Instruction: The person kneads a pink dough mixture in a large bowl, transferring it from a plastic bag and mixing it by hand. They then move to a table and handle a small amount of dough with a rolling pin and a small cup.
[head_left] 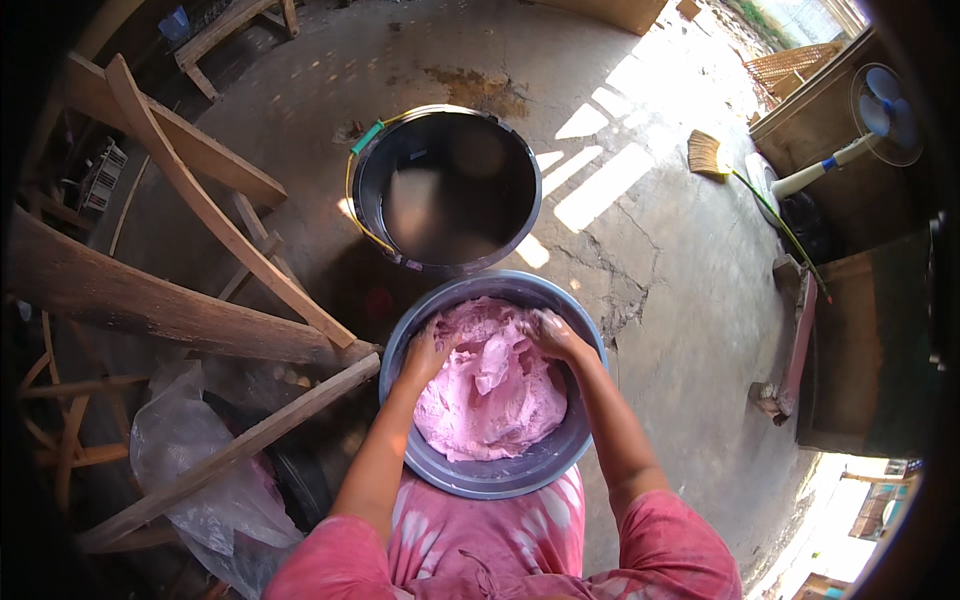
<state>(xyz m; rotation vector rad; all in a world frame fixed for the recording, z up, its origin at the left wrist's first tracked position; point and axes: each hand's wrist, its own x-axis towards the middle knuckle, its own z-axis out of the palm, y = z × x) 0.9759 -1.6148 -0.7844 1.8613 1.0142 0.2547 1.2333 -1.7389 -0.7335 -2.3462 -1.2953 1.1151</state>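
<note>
A soft, lumpy mass of pink dough (490, 400) fills much of the grey-blue basin (490, 484) in front of me, with a raised fold at its middle. My left hand (428, 350) is pressed into its far left side, closed around its edge with the fingertips sunk out of sight. Opposite it, my right hand (550, 332) grips the far right side of the mass; its fingers are bent and coated with pale residue. The basin's near rim reaches over my pink patterned clothing.
Beyond the basin stands a black bucket (455, 190) with dark liquid. Wooden beams (170, 300) and a clear plastic bag (200, 460) crowd the left. Over the cracked concrete floor (690, 330), a broom (710, 157) and a fan (880, 115) stand at the right.
</note>
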